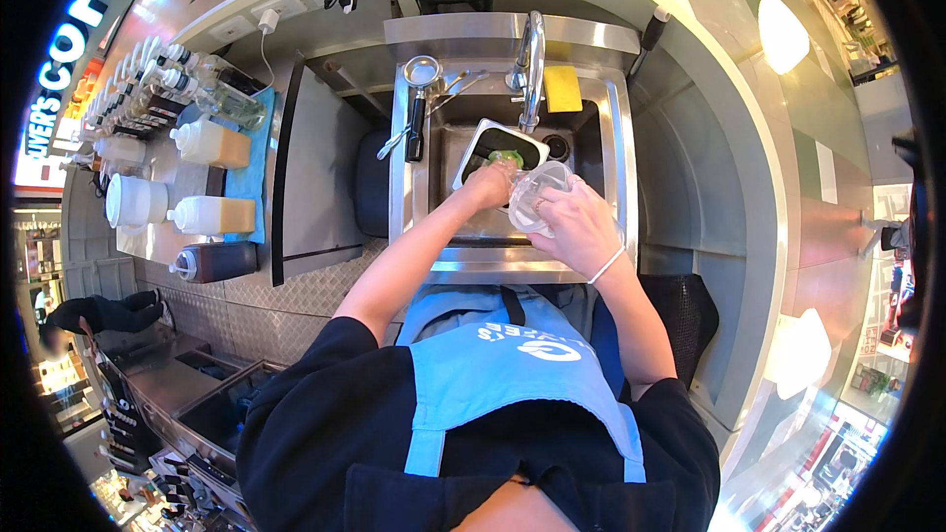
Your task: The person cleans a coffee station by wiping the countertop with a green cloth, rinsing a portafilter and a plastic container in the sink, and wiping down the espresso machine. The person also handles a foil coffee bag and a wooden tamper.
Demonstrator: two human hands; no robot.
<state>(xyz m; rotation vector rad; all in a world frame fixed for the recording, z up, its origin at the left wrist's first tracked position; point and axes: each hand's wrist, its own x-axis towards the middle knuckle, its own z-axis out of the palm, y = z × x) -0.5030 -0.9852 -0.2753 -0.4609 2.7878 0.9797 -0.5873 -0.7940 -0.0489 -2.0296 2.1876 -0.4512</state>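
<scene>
My left hand (491, 185) reaches into a rectangular metal container (474, 151) in the sink (443, 218), its fingers at a small green item (507, 158) whose kind I cannot make out. Whether the fingers grip it is unclear. My right hand (579, 222) holds a clear plastic cup (533, 196) tilted beside the container, above the sink's near part. The curved chrome faucet (532, 74) stands beyond both hands.
A portafilter (417, 122) and spoons (447, 92) lie on the sink's left rim. A yellow sponge (563, 89) rests behind the basin, right of the faucet. Squeeze bottles (214, 216) and glass bottles (233, 102) stand on the left counter. A person (103, 314) is far left.
</scene>
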